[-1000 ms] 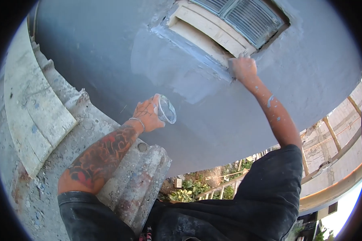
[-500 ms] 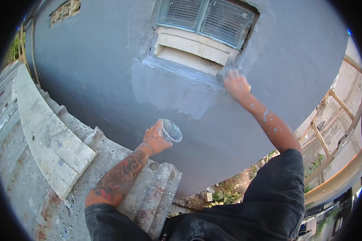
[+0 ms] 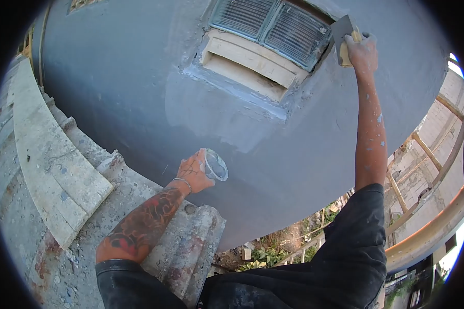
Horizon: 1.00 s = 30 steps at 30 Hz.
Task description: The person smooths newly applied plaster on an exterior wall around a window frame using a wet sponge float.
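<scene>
My left hand [image 3: 193, 172] is wrapped round a clear plastic cup [image 3: 216, 165], its rim tipped toward me and greyish material inside. It is held in front of the grey wall, below the window. My right hand [image 3: 363, 51] reaches up to the window's right edge and grips a plastering trowel [image 3: 342, 32] with a flat grey blade and a yellowish handle. The blade overlaps the upper right corner of the window [image 3: 270, 26] in this view. Under the window, a cream ledge [image 3: 247, 62] with a long slot is bordered by a rough bluish-grey smear [image 3: 237, 92].
A grey painted wall [image 3: 134, 77] fills the middle. At the left lies a corrugated roof sheet [image 3: 67, 268] with a pale flat board [image 3: 51, 159] on it. Plants [image 3: 268, 255] and rubble show far below. Wooden poles [image 3: 428, 152] stand at the right.
My right hand has moved up and to the right with the trowel, from the ledge's lower right corner to the window's right edge. The left hand still holds the cup in nearly the same place.
</scene>
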Motion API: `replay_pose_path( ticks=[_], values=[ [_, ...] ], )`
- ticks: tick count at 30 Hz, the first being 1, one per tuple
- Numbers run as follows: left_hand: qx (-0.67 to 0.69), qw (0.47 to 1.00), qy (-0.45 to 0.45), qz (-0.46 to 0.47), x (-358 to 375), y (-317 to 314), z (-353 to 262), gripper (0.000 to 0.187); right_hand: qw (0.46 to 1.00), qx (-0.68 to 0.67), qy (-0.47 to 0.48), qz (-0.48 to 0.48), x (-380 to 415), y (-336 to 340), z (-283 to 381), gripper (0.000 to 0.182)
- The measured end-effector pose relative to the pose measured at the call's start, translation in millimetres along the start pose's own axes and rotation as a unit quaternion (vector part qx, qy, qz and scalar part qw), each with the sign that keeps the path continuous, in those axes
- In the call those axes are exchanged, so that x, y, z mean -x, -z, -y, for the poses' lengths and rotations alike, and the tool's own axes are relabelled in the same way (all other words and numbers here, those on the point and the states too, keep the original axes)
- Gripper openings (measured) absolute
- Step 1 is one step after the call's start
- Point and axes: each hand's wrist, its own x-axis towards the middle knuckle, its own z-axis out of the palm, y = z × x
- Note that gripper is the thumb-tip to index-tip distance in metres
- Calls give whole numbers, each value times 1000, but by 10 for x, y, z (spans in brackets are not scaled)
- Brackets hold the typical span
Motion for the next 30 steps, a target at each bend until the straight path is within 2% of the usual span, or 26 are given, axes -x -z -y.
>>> replay_pose_path(
  ticks=[1, 3, 4, 5, 7, 9, 10, 12, 14, 16, 17, 19, 20, 22, 23, 24, 26, 27, 30],
  values=[
    [-1, 1000, 1, -2, 2, 1, 4, 96, 1000, -3, 0, -1, 21, -79, -26, 47],
    [-1, 1000, -12, -7, -16, -32, 27, 97, 966, -241, -86, 46, 199, -343, -136, 46],
    [-10, 1000, -13, -10, -23, -56, 34, 97, 906, -390, -154, 61, 414, -406, -68, 42],
    [-10, 1000, -12, -23, -18, -99, 50, 97, 817, -528, -219, 72, 697, -477, 75, 38],
    [-29, 999, -12, -44, -28, -144, 93, 98, 695, -633, -327, 93, 1025, -807, 227, 37],
    [-26, 998, -17, -61, -26, -198, 128, 97, 607, -681, -392, 119, 1138, -966, 417, 39],
    [-35, 997, -17, -65, -20, -178, 123, 97, 601, -687, -393, 112, 1110, -1075, 429, 39],
    [-10, 1000, -6, -13, -40, -131, 105, 99, 557, -722, -408, 47, 941, -1307, 471, 38],
    [-4, 1000, -2, 2, -68, -98, 96, 99, 558, -742, -371, 33, 708, -1413, 414, 36],
    [5, 1000, 5, 23, -77, -75, 97, 99, 420, -811, -407, 28, 466, -1356, 391, 37],
    [8, 1000, 3, 22, -76, -67, 93, 98, 418, -810, -409, 27, 371, -1347, 406, 37],
    [11, 1000, 1, 25, -84, -123, 125, 97, 356, -838, -412, 34, 233, -1331, 394, 38],
    [-4, 1000, -11, 1, -109, -191, 189, 95, 356, -837, -414, 31, 190, -1299, 383, 38],
    [-20, 999, -21, -24, -82, -160, 159, 93, 378, -804, -458, -37, 134, -1275, 411, 38],
    [-6, 1000, -16, -11, -74, -120, 128, 93, 417, -768, -481, -69, 106, -1270, 420, 30],
    [9, 1000, -12, 2, -58, -76, 95, 92, 416, -769, -481, -68, 115, -1297, 434, 30],
    [4, 1000, -14, -4, -75, -97, 115, 92, 469, -687, -546, -102, 120, -1353, 483, 32],
    [0, 1000, -15, -6, -72, -117, 123, 92, 470, -687, -545, -99, 157, -1346, 518, 32],
    [1, 1000, -20, -9, -44, -82, 88, 91, 400, -679, -603, -118, 521, -1196, 608, 37]
  ],
)
